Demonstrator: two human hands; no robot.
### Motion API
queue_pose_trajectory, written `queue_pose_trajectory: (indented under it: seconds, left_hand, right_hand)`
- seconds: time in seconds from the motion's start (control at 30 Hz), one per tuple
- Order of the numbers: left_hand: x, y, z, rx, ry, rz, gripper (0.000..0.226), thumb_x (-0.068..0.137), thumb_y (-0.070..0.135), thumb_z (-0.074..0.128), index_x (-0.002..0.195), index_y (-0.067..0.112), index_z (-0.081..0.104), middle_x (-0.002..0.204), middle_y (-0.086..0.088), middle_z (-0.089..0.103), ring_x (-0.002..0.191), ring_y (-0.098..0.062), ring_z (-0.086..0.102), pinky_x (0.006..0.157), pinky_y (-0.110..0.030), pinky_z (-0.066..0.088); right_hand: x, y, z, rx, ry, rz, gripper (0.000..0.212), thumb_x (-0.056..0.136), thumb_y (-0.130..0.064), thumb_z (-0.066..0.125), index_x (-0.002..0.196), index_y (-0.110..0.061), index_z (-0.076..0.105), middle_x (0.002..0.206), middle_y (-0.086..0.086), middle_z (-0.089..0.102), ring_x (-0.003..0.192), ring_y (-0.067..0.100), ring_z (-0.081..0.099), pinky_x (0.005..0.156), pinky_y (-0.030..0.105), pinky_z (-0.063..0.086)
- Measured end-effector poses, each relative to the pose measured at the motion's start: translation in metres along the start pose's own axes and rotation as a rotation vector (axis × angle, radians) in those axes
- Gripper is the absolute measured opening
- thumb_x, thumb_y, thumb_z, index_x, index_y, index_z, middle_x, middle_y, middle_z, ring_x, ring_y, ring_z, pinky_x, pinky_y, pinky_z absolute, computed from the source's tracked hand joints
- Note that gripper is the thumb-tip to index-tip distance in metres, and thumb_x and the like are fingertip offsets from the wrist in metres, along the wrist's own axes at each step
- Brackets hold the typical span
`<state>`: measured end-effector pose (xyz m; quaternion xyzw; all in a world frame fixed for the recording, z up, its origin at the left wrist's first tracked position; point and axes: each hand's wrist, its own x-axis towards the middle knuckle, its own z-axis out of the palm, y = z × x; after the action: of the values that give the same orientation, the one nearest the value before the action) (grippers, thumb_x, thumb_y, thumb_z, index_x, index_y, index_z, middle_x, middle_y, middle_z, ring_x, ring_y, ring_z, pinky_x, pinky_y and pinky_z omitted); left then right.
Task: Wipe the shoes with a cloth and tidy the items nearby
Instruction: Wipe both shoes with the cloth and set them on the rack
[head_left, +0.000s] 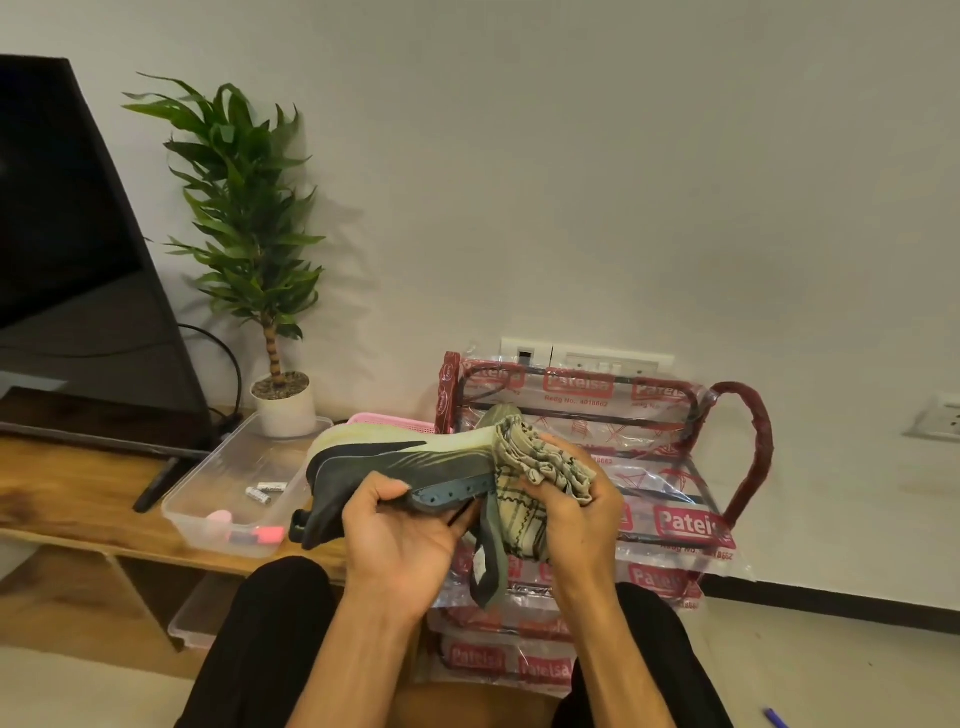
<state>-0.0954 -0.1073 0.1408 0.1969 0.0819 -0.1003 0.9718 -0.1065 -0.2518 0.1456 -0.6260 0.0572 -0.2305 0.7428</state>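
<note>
Left hand (400, 535) with fingers curled round the opening of a dark grey sneaker (405, 457), held on its side above the lap, pale sole turned away, right hand (576, 519) with fingers bunched round a checked cloth (540, 462) pressed against the sneaker's right end, plastic-wrapped shoe rack (675, 525) just behind, clear tray (244, 457) holding batteries (265, 491) at the wooden stand's (67, 483) right edge

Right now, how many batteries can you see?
2. One battery lies in the clear tray; the second battery lies right beside it. Others may be hidden.
</note>
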Motion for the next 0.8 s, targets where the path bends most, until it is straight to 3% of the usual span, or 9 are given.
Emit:
queue_pose_trajectory:
  seconds: [0.13,0.23,0.37,0.57,0.7,0.8]
  left_hand:
    - [0.003,0.003,0.013,0.037,0.051,0.003,0.060,0.080,0.033,0.069,0.132,0.005,0.057,0.126,-0.021,0.066,0.120,-0.036,0.062,0.107,-0.047,0.045]
    - [0.007,0.006,0.009,-0.001,0.114,-0.041,0.057,0.080,0.022,0.068,0.132,0.002,0.056,0.121,-0.023,0.068,0.115,-0.037,0.064,0.107,-0.047,0.045]
    - [0.005,-0.004,0.000,-0.081,0.081,-0.105,0.055,0.084,0.008,0.058,0.138,0.001,0.051,0.126,-0.024,0.064,0.119,-0.038,0.062,0.107,-0.048,0.046]
    - [0.006,-0.013,-0.004,-0.232,-0.017,-0.062,0.052,0.086,0.004,0.051,0.138,0.006,0.049,0.130,-0.025,0.062,0.122,-0.045,0.058,0.111,-0.057,0.037]
    - [0.009,-0.012,-0.007,-0.260,-0.047,-0.044,0.057,0.086,0.007,0.054,0.142,0.007,0.047,0.135,-0.023,0.059,0.126,-0.045,0.054,0.112,-0.056,0.037]
    - [0.012,-0.013,-0.004,-0.244,-0.018,-0.008,0.057,0.084,0.010,0.057,0.140,0.005,0.049,0.132,-0.021,0.062,0.123,-0.041,0.058,0.111,-0.050,0.040]
  right_hand:
    - [0.001,-0.009,0.002,-0.070,-0.073,-0.115,0.044,0.080,0.013,0.067,0.106,-0.023,0.073,0.101,-0.004,0.076,0.095,0.011,0.071,0.083,0.033,0.060]
    - [0.008,-0.012,0.001,-0.065,-0.054,-0.129,0.044,0.081,0.011,0.067,0.104,-0.025,0.074,0.102,-0.002,0.076,0.097,0.015,0.071,0.084,0.041,0.059]
    - [0.019,-0.014,-0.002,0.055,0.077,-0.071,0.042,0.083,0.007,0.068,0.097,-0.033,0.074,0.096,-0.003,0.076,0.094,0.017,0.072,0.080,0.042,0.060]
    - [0.037,-0.026,-0.012,0.207,0.307,-0.017,0.032,0.088,-0.015,0.069,0.115,-0.032,0.064,0.109,-0.005,0.071,0.102,0.012,0.069,0.080,0.031,0.060]
    - [0.041,-0.037,-0.007,0.081,0.272,-0.176,0.035,0.091,-0.018,0.066,0.105,-0.050,0.061,0.113,-0.009,0.069,0.106,0.010,0.067,0.090,0.040,0.058]
    - [0.043,-0.040,0.007,-0.106,0.192,-0.274,0.042,0.091,-0.013,0.065,0.122,-0.042,0.059,0.115,-0.016,0.065,0.109,0.007,0.064,0.088,0.034,0.059]
